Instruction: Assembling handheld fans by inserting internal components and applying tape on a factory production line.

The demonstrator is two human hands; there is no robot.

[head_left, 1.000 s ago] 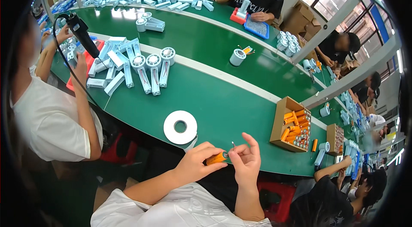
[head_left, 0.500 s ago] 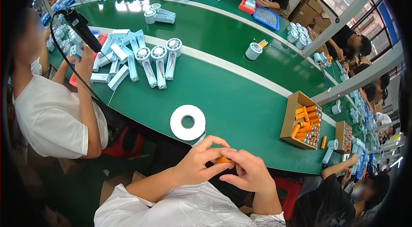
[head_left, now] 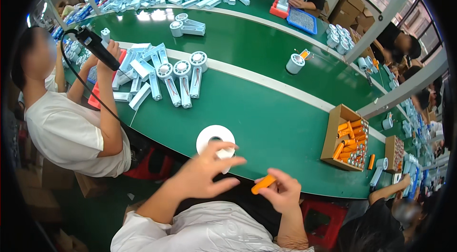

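My right hand (head_left: 284,192) pinches an orange cylindrical battery cell (head_left: 263,184) between thumb and fingers, in front of the table's near edge. The cell points down to the left. To its left, my left hand (head_left: 202,174) is open, its fingers spread over a white roll of tape or labels (head_left: 205,136) that lies flat on the green table. The fingers cover part of the roll and its core. A white patch shows between them; whether it is a loose piece or the roll itself, I cannot tell.
A cardboard box (head_left: 328,145) of orange cells stands at the right. Light-blue housings with round heads (head_left: 182,68) lie at the left of the green table (head_left: 266,128). On the left a co-worker (head_left: 71,128) holds a black corded tool (head_left: 97,47). A rail (head_left: 266,84) crosses behind.
My hands have come apart. The left has moved over toward the roll and spread its fingers, while the right keeps the orange cell, now plainly visible. The whole view has shifted slightly.
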